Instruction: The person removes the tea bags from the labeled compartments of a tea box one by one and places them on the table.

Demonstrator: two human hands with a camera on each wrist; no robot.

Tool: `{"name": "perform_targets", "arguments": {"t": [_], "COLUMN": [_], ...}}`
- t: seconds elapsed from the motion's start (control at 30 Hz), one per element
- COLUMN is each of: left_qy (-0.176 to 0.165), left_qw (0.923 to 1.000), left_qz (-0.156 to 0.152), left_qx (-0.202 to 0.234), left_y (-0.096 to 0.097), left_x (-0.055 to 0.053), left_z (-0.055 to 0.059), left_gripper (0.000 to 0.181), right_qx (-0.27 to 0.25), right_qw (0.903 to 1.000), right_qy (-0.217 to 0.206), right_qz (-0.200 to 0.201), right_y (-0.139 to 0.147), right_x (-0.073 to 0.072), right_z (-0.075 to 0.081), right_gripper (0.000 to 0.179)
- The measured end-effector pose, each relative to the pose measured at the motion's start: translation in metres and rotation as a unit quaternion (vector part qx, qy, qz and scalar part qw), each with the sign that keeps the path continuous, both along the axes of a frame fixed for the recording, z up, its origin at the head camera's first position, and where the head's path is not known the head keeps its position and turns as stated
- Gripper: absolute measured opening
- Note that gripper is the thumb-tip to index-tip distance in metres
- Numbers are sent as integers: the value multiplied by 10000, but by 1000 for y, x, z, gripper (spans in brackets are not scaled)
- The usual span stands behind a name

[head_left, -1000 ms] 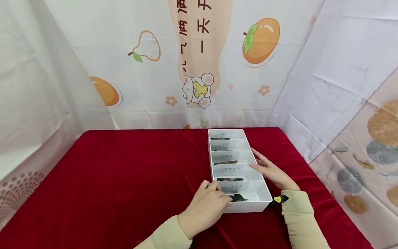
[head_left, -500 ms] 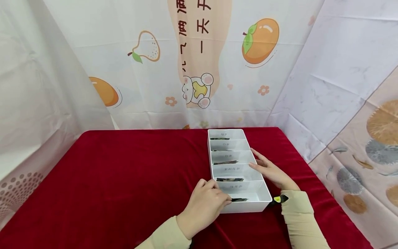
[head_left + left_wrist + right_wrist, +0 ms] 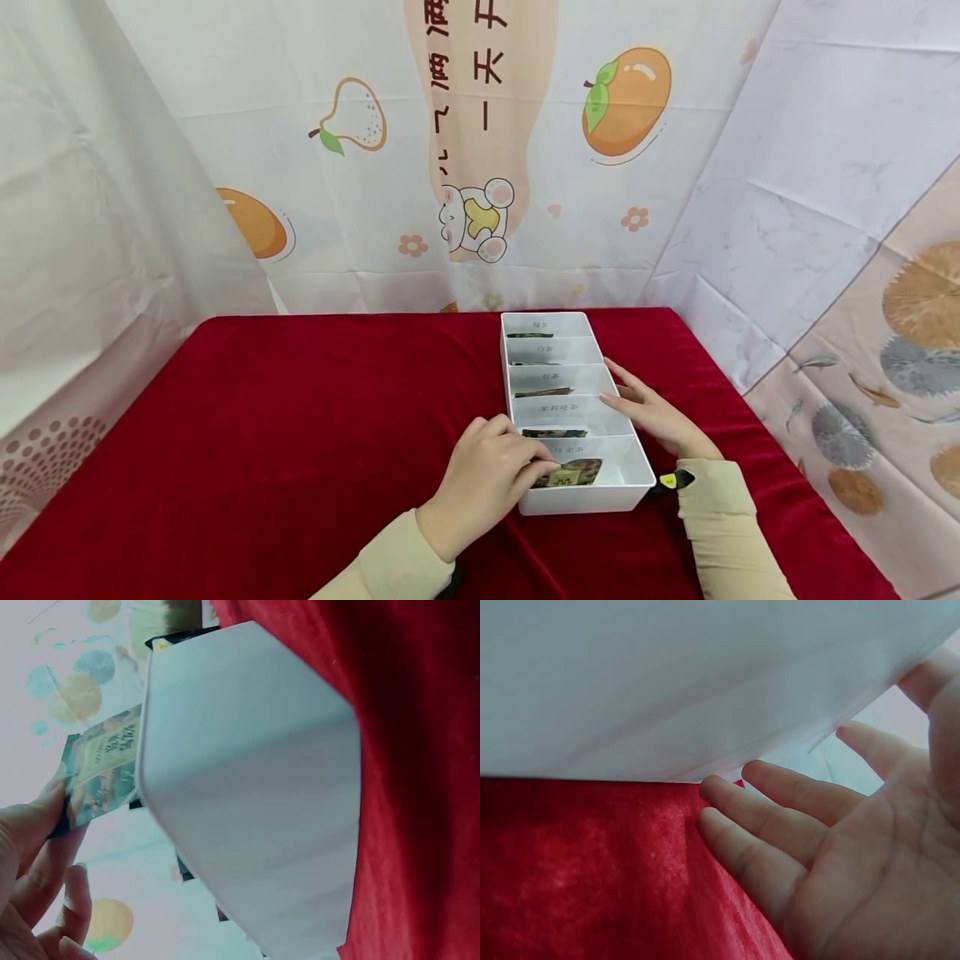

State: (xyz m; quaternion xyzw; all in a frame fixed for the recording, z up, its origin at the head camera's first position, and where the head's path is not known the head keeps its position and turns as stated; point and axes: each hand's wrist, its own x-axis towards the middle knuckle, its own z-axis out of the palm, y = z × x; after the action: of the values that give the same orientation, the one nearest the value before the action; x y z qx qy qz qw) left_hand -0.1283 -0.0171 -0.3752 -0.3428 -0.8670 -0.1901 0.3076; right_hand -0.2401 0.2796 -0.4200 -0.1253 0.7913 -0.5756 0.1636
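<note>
My left hand (image 3: pixel 483 475) pinches one end of a small flat printed packet (image 3: pixel 579 472) between thumb and fingers. In the left wrist view the packet (image 3: pixel 105 766) shows a dark edge and a pale label with writing, and stands up past the rim of a white divided box (image 3: pixel 247 765). It is at the nearest compartment of the box (image 3: pixel 592 502). My right hand (image 3: pixel 651 412) touches the box's right side with its thumb at the rim. In the right wrist view its fingers (image 3: pixel 780 799) are extended, tips right at the box wall.
Other thin dark packets (image 3: pixel 555 433) stand on edge in the farther compartments, each with a printed label on its divider. A red cloth (image 3: pixel 315 433) covers the table. Printed white curtains (image 3: pixel 330 217) hang behind and at both sides.
The packet has tipped from nearly edge-on to showing its printed face, as my left hand rose slightly and turned. My right hand and the box stay put.
</note>
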Motion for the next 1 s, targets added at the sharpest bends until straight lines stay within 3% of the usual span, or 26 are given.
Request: {"name": "perform_targets", "arguments": {"t": [0.2, 0.47, 0.57, 0.73, 0.83, 1.0], "left_qy": [-125, -804, -1227, -2016, -2287, -2547], "left_qw": [9969, 9882, 9795, 9571, 9486, 9417], "left_qz": [-356, -425, -546, -641, -474, -65], "left_qx": [688, 1230, 1501, 1982, 2134, 2197], "left_y": [-6, -13, -16, -23, -30, -43], "left_x": [-8, -20, -24, -35, -45, -63], "left_z": [8, 21, 26, 31, 34, 38], "left_gripper": [11, 11, 10, 7, 7, 7], "right_qx": [74, 242, 370, 368, 272, 193], "right_qw": [10000, 9997, 9993, 9993, 9996, 9997], "right_qy": [-28, 44, 72, 17, -37, -52], "right_qz": [-28, -52, -79, -109, -109, -103], "right_y": [0, 1, 1, 1, 1, 1], "right_x": [1, 0, 0, 0, -1, -1], "right_z": [0, 2, 3, 1, 1, 1], "right_gripper": [76, 76, 76, 76, 76, 77]}}
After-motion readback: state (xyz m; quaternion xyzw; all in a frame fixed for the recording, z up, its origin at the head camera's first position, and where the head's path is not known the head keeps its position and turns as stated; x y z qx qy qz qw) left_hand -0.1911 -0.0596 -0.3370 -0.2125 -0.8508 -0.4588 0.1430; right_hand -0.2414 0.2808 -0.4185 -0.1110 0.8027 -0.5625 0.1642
